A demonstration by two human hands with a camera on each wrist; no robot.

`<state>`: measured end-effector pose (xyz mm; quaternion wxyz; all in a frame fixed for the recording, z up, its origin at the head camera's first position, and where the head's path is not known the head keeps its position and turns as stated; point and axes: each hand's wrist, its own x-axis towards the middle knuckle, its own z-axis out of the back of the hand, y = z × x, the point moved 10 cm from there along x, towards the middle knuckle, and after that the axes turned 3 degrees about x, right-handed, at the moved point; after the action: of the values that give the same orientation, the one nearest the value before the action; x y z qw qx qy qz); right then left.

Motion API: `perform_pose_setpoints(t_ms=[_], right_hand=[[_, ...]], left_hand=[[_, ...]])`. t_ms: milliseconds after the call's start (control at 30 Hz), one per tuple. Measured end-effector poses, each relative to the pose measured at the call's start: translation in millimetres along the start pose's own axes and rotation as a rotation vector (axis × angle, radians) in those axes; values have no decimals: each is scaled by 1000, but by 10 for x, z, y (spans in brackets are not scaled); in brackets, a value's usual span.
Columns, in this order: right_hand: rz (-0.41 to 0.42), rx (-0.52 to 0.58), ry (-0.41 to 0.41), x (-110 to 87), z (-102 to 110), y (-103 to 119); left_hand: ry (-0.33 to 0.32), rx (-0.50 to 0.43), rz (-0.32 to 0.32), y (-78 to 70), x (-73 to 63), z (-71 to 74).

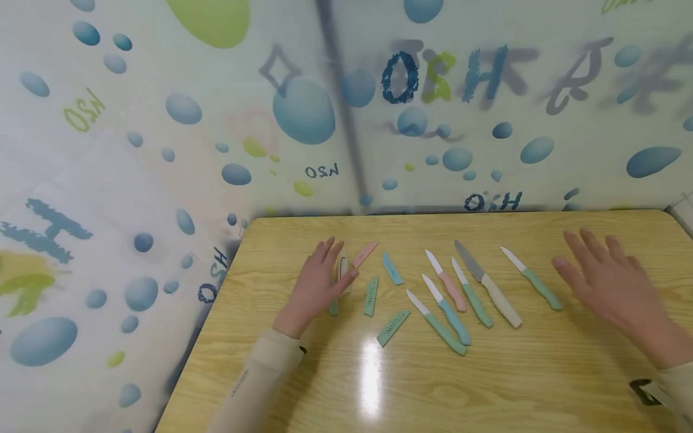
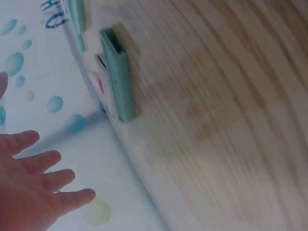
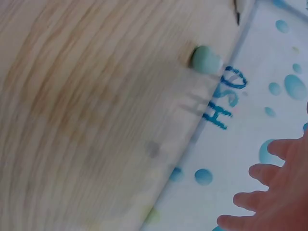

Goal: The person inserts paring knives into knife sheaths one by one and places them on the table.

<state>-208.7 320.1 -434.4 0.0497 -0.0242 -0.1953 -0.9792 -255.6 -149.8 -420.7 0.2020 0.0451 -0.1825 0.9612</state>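
Your left hand and right hand, fingers extended and gripping nothing, hung on either side of the one cream knife. To its left lay two green knives, one blue knife and one pink knife, and to its right one more green knife. Farther left of it lay three green sheaths, one blue sheath, one pink sheath and one cream sheath, and beyond it rose one printed backdrop.

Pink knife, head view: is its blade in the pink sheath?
No: the pink knife has its white blade bare, and the pink sheath lies apart from it.
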Motion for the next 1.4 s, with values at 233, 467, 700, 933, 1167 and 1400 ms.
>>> perform_pose_setpoints(t_ms=[233,467,700,933,1167,1400], right_hand=[[34,14,-9,-20,-11,224],[92,48,-2,-27,-19,460],[115,56,-8,-33,-39,639],[132,70,-10,-56,-51,734],[135,71,11,-58,-93,779],[169,83,5,-59,-124,882]], left_hand=[[45,8,-17,-219,53,-127],[97,-50,2,-350,65,-245],[146,-29,18,-415,76,-380],[204,54,-15,-548,72,-454],[235,75,-22,-578,51,-518],[293,-1,29,-562,46,-558]])
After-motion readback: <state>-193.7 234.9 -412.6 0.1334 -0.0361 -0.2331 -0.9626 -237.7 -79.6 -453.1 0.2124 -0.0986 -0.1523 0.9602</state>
